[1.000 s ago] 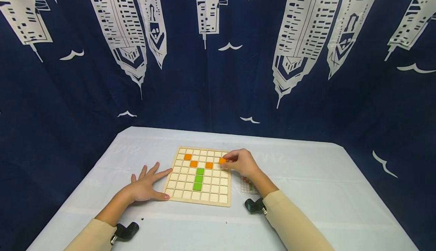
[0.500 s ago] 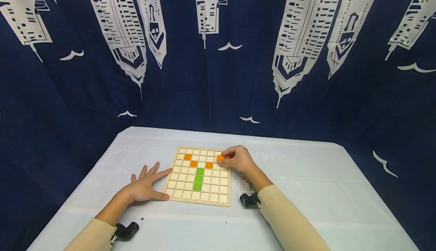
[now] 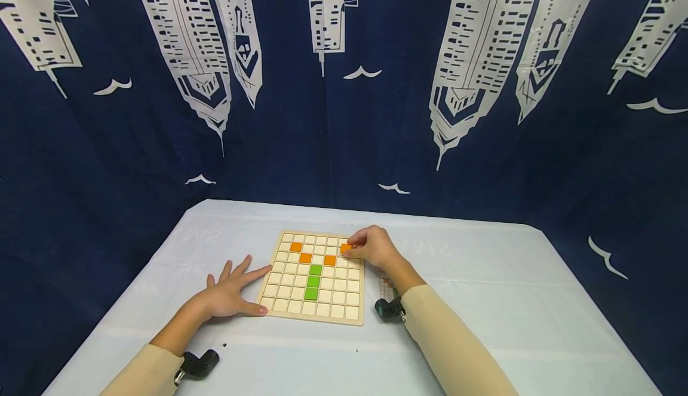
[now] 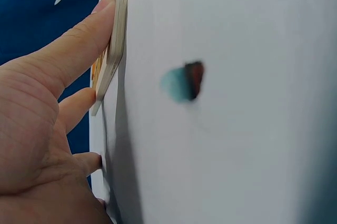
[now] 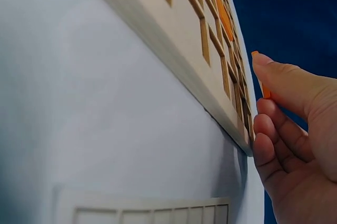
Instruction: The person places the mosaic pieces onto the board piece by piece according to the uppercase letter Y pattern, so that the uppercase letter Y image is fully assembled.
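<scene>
A square wooden grid board (image 3: 338, 301) with pale cells lies on the table, bearing several orange and green tiles. My right hand (image 3: 376, 248) pinches an orange tile (image 3: 346, 248) between thumb and fingers over the board's far right part. In the right wrist view that orange tile (image 5: 265, 88) stands on edge in the fingertips, above the board's surface. At the board's left side my left hand (image 3: 228, 295) is spread, its thumb on the near left corner and a fingertip at the left edge. The left wrist view shows the thumb (image 4: 87, 40) pressing on the board's rim.
A small pattern card (image 3: 384, 287) with a printed grid lies right of the board, partly hidden by the right forearm. Black wrist devices (image 3: 200, 364) sit at both sleeves. A dark speck (image 3: 224, 345) lies near the left wrist. A dark blue printed curtain (image 3: 344, 133) hangs behind.
My right hand has moved left and slightly away over the board, carrying the orange tile. The left hand and the board have stayed in place.
</scene>
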A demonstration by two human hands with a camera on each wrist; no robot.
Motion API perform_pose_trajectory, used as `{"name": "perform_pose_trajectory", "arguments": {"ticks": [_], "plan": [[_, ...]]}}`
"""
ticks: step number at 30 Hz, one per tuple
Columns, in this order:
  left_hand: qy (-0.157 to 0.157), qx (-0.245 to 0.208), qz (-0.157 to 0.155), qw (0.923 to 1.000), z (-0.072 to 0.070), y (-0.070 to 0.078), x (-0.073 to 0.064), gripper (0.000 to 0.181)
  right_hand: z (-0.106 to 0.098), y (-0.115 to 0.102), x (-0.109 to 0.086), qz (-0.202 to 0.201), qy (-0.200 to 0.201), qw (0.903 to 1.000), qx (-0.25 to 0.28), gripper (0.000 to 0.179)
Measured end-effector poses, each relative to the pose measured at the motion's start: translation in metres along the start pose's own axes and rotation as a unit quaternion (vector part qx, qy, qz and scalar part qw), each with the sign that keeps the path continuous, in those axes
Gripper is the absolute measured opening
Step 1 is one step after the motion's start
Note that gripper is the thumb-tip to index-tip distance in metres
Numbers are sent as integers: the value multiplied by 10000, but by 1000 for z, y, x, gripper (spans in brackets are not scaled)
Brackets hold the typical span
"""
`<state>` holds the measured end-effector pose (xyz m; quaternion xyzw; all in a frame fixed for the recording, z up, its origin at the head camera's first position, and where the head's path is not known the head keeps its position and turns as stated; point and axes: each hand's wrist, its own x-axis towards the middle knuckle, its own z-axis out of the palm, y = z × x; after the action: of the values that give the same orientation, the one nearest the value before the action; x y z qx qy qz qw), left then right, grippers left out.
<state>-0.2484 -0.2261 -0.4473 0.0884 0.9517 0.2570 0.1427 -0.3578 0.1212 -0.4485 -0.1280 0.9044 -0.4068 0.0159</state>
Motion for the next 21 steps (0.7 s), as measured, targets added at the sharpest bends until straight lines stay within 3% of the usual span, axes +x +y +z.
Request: {"name": "perform_pose_trajectory", "arguments": {"ticks": [21], "plan": [[-5,-58,-2,10000,0,0,0,106,5,-5,10,0,-127,9995,-275,21]]}}
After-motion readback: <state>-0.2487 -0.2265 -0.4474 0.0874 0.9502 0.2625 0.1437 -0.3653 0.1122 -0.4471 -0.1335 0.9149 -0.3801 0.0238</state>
